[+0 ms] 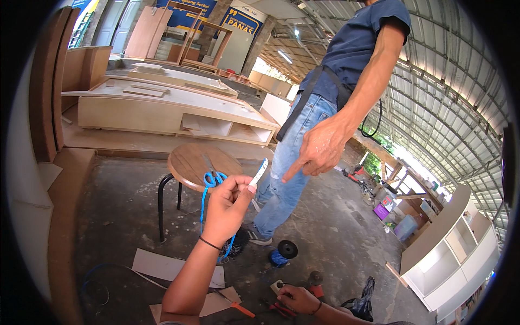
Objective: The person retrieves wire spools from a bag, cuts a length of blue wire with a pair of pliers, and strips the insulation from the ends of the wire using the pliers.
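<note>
My left hand (230, 208) is raised in the middle, closed in a pinch on a white strip (259, 172) with a blue edge and small dark marks. Blue ribbon-like lengths (202, 208) hang beside that wrist. Behind it, blue-handled scissors (214, 177) lie on a round wooden stool (189, 162). Low down near the floor, my right hand (298, 299) has curled fingers against a small white-and-black piece (277, 286); what it grips is partly hidden. Red-handled pliers (283, 310) lie close by. Another person's hand (319, 147) points down toward the strip.
The other person (292, 179) stands just beyond my left hand. On the floor lie a black-and-blue spool (283, 253), a red tool (316, 284), pale boards (173, 266), an orange-handled tool (242, 309) and a black bag (362, 300). Cabinets (162, 116) stand behind; a white shelf unit (449, 254) is right.
</note>
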A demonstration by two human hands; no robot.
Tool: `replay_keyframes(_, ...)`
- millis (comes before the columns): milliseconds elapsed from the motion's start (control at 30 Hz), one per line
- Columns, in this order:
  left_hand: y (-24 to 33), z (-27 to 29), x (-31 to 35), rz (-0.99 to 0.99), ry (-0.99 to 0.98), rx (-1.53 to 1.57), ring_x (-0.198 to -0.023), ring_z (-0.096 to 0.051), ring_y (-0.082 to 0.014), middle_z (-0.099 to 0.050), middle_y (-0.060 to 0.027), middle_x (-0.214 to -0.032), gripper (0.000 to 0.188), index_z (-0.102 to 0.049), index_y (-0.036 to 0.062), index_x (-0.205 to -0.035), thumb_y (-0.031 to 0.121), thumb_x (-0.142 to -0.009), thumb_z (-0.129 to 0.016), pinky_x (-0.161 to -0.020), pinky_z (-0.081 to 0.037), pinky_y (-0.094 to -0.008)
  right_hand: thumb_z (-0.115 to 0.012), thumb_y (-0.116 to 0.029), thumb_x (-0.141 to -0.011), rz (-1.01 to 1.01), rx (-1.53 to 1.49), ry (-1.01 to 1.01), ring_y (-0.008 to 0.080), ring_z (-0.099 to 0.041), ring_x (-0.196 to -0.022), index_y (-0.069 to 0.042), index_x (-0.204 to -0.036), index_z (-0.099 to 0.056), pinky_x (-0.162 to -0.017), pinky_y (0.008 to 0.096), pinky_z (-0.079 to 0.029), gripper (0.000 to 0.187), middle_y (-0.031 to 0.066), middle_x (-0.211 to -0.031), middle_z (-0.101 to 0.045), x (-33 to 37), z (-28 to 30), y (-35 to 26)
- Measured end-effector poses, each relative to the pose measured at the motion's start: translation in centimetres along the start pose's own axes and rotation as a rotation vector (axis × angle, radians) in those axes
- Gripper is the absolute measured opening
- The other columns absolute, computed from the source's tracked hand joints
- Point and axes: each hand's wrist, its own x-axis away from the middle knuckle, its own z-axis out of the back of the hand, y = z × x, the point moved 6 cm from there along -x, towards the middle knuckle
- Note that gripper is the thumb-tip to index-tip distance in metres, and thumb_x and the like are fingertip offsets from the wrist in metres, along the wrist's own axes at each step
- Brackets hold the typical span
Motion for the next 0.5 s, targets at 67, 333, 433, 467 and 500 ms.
replay_keyframes(67,-0.1,0.0,0.0,0.021,0.0,0.014,-0.063,-0.045,-0.0018,-0.053,0.0045,-0.074,0.014,-0.056,0.0019,-0.098,0.011,-0.087,-0.057,-0.055,-0.039,-0.0181,-0.058,-0.018,-0.084,0.003,0.014,-0.006,0.0198,-0.063,-0.074,-0.004,-0.091,-0.058,-0.067,0.0302,-0.048,0.016,0.01,-0.08,-0.063,0.0,0.0,-0.5)
replay_keyframes(333,-0.4,0.5,-0.1,-0.043,0.006,0.04,-0.058,-0.048,-0.0062,-0.055,-0.0017,-0.078,0.011,-0.051,0.0043,-0.096,0.012,-0.088,-0.053,-0.055,-0.043,-0.0221,-0.058,-0.016,-0.085,0.048,-0.061,0.013,0.0155,-0.065,-0.071,-0.002,-0.092,-0.058,-0.066,0.0279,-0.048,0.016,0.009,-0.081,-0.063,0.1,0.1,-1.6)
replay_keyframes(433,-0.1,0.4,0.0,-0.042,0.02,0.033,-0.058,-0.048,-0.0065,-0.057,-0.003,-0.082,0.009,-0.051,0.0043,-0.096,0.009,-0.088,-0.052,-0.056,-0.044,-0.0227,-0.057,-0.016,-0.085,0.045,-0.066,0.004,0.0149,-0.065,-0.071,-0.002,-0.092,-0.058,-0.065,0.0276,-0.048,0.016,0.0085,-0.079,-0.062,0.1,0.3,-2.1)
replay_keyframes(467,-0.1,0.3,0.0,-0.04,0.019,0.031,-0.058,-0.048,-0.0065,-0.057,-0.003,-0.082,0.009,-0.051,0.0043,-0.096,0.009,-0.088,-0.052,-0.056,-0.044,-0.0227,-0.057,-0.016,-0.085,0.045,-0.068,0.004,0.0149,-0.065,-0.071,-0.002,-0.092,-0.058,-0.065,0.0276,-0.048,0.016,0.0085,-0.079,-0.062,0.1,0.3,-2.0)
replay_keyframes(500,-0.2,0.3,0.0,-0.036,0.022,0.033,-0.059,-0.048,-0.0066,-0.057,-0.0034,-0.083,0.01,-0.051,0.0042,-0.096,0.009,-0.088,-0.051,-0.056,-0.044,-0.0228,-0.057,-0.015,-0.085,0.047,-0.082,0.004,0.0149,-0.065,-0.071,-0.002,-0.092,-0.058,-0.064,0.0276,-0.048,0.015,0.0084,-0.079,-0.062,0.2,0.3,-1.8)
